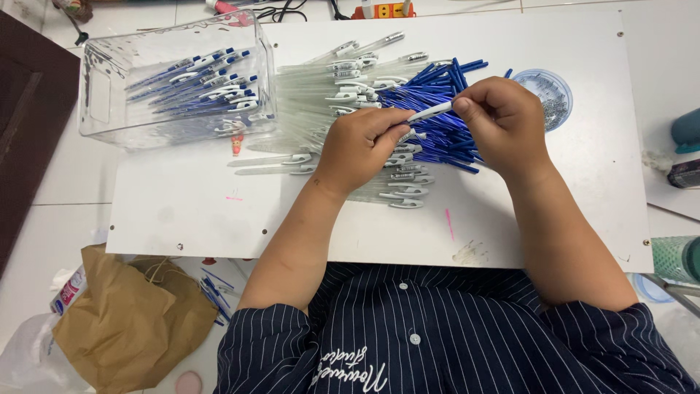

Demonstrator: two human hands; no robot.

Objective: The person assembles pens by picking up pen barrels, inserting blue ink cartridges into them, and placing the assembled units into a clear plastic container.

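Pen barrel [430, 111] pinched between both hands above the table [182, 211]: left hand [361, 146] closed round its lower end, right hand [499, 117] closed on the upper end. Blue refills [437, 91] heaped beneath, finished pens in clear bin [102, 109]. Best kept axial, ends aligned, light squeeze, no bending

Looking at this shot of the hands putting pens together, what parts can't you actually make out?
Head view:
- Pen: its left part is hidden inside the left hand; its other tip is covered by the right hand fingers.
- Small parts in the round clear lid: too small to identify.
- Blue refills: partly hidden under both hands.
- Items at the right edge: cut off by the frame.
- Brown paper bag: contents not visible.
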